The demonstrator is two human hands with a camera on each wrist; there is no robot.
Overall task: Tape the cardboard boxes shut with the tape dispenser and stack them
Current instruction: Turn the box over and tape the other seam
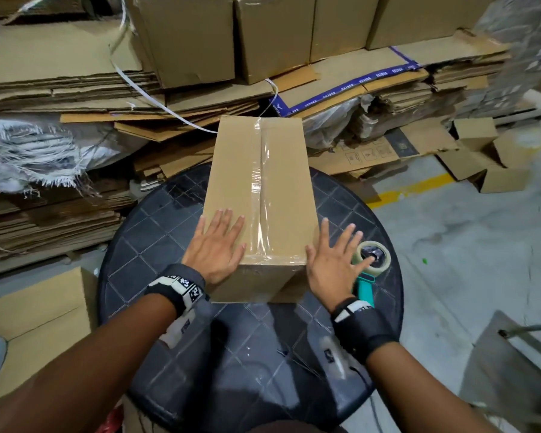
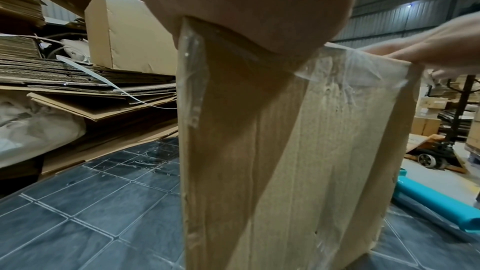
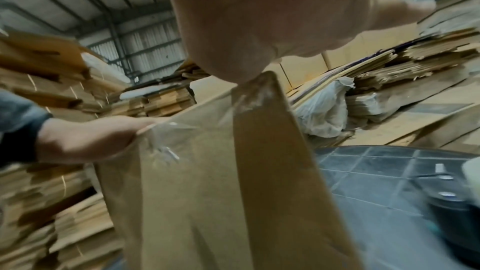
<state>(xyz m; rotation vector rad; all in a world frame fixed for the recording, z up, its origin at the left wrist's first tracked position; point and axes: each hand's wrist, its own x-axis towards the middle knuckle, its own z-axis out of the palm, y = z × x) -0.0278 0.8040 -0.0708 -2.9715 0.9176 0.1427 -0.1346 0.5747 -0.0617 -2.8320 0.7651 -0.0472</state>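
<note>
Taped cardboard box (image 1: pixel 256 195) on table (image 1: pixel 156 254), long axis pointing away; left hand (image 1: pixel 214 248) and right hand (image 1: pixel 333 260) spread flat at its near corners.

Dim indoor light, blurred wrist views

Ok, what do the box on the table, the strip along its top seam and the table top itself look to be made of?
Box: plain brown cardboard, matte; faint flute lines show on its side in the left wrist view.
Seam strip: clear glossy plastic tape, wrinkled, catching glare.
Table top: dark, semi-gloss, with a moulded tile-like grid and scratches; probably plastic, though the look leaves it open.
</note>
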